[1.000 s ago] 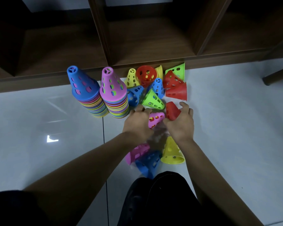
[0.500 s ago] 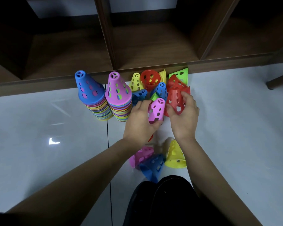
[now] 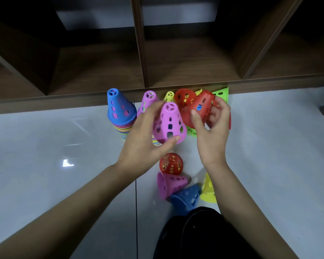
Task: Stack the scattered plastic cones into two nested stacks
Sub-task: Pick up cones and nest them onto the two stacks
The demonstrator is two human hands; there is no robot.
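Head view: we see the left hand point(image 3: 144, 139) with its grip wrapped round a pink cone point(image 3: 169, 124), held upright above the floor point(image 3: 45, 165) just in front of the pink-topped stack point(image 3: 148, 99), which stands beside the blue-topped stack point(image 3: 120, 111) against the wooden shelf unit point(image 3: 176, 62). The right hand point(image 3: 211, 135) has its grip curled round a tilted red cone point(image 3: 202, 107) above the loose pile point(image 3: 183, 97) of yellow, red and green cones by the shelf. Nearer us, a second red cone point(image 3: 171, 164), a second pink cone point(image 3: 171, 184), a blue cone point(image 3: 187, 197) and a yellow cone point(image 3: 209, 189) lie loose on the floor between the forearms.
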